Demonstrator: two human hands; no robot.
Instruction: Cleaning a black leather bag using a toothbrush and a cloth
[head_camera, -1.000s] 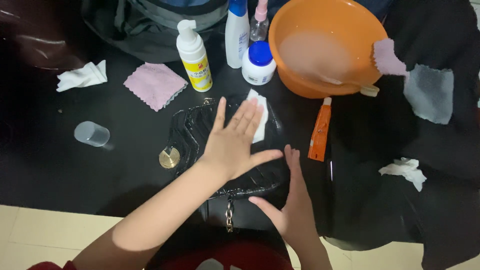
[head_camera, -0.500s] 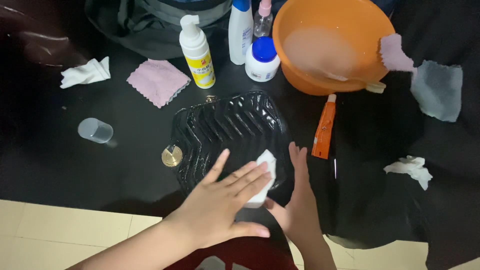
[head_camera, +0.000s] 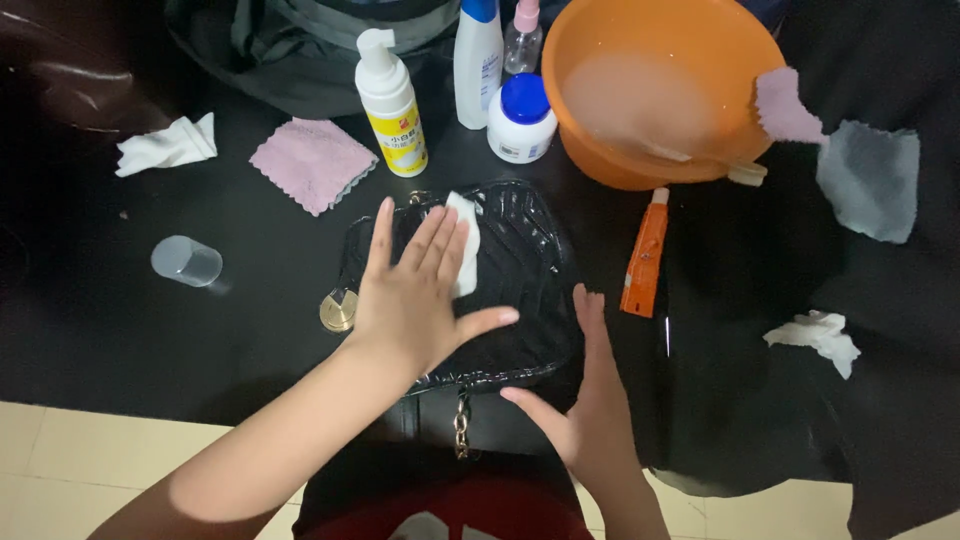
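Note:
A glossy black quilted handbag (head_camera: 520, 270) lies flat on the dark table, its chain (head_camera: 462, 425) hanging over the near edge. My left hand (head_camera: 415, 295) rests flat on the bag's left half, fingers spread, pressing a small white wipe (head_camera: 465, 255) against its far part. My right hand (head_camera: 585, 420) lies open against the bag's near right corner, thumb along its front edge.
Behind the bag stand a white and yellow pump bottle (head_camera: 392, 105), a white bottle (head_camera: 478, 60), a blue-capped jar (head_camera: 522, 120) and an orange basin (head_camera: 660, 90). An orange tube (head_camera: 645, 255), a pink cloth (head_camera: 312, 162), a clear cup (head_camera: 187, 262), a gold disc (head_camera: 338, 310) and crumpled tissues (head_camera: 168, 145) lie around.
My left hand slid the wipe from the bag's far side toward the near right corner, then back up to the far left part. My right hand stayed at the bag's near right corner.

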